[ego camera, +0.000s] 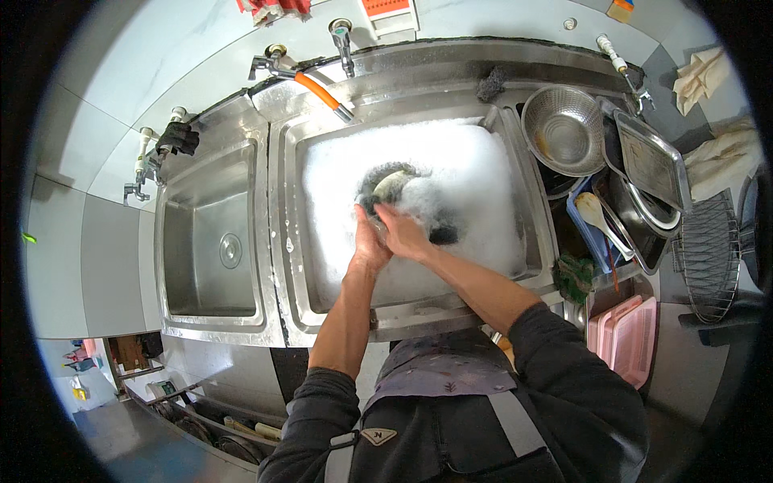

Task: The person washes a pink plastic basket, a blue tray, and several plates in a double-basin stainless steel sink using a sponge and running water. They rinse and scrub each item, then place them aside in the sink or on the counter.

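A wide steel sink (531,241) full of white foam (459,151) lies before me. Close together over the suds are my left hand (369,238) and my right hand (403,232). Their fingertips touch a small dark item (369,202), perhaps a scrubber, partly covered by foam; which hand grips it I cannot tell. Just beyond the fingers, a pale rounded object (392,184) shows through an opening in the foam. Something black (444,234) pokes out of the suds right of my right hand.
At the left lies a smaller steel sink (208,253). An orange-sleeved faucet spout (317,90) reaches over the foam's back edge. On the right are a perforated steel bowl (563,130), metal trays (652,160), a blue tray (583,217) and pink baskets (625,338). Steel wool (490,83) sits behind.
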Motion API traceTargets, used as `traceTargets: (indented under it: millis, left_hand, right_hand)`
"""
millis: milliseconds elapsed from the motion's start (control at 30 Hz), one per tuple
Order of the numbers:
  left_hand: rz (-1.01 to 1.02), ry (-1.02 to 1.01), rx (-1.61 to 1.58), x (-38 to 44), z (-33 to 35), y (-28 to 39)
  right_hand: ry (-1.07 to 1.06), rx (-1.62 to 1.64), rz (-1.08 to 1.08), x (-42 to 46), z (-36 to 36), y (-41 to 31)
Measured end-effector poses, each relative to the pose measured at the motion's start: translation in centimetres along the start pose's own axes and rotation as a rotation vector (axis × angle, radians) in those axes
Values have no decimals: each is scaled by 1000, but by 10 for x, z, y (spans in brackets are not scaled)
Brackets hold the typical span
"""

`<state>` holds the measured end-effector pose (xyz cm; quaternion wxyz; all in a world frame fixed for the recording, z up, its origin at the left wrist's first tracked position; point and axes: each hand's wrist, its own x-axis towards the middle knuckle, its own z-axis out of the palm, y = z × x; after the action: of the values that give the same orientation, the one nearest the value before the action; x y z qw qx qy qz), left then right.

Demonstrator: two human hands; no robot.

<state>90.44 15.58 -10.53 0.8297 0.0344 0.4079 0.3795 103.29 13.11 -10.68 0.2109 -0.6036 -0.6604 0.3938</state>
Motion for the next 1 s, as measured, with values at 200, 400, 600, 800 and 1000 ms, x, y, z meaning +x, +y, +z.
traceTargets:
  millis: [200, 400, 600, 800, 1000]
  left_hand:
    - [25, -61, 110, 21, -31, 7]
    - [64, 15, 487, -17, 12, 2]
    - [-23, -93, 523, -8, -4, -6]
    - [50, 182, 407, -6, -2, 16]
    - [131, 105, 161, 22, -42, 23]
  right_hand:
    - [-244, -409, -351, -68, -32, 59]
    - [-138, -208, 208, -2, -57, 160]
    - [285, -389, 109, 59, -31, 70]
    - [63, -104, -96, 14, 19, 4]
    - [-322, -255, -137, -56, -34, 47]
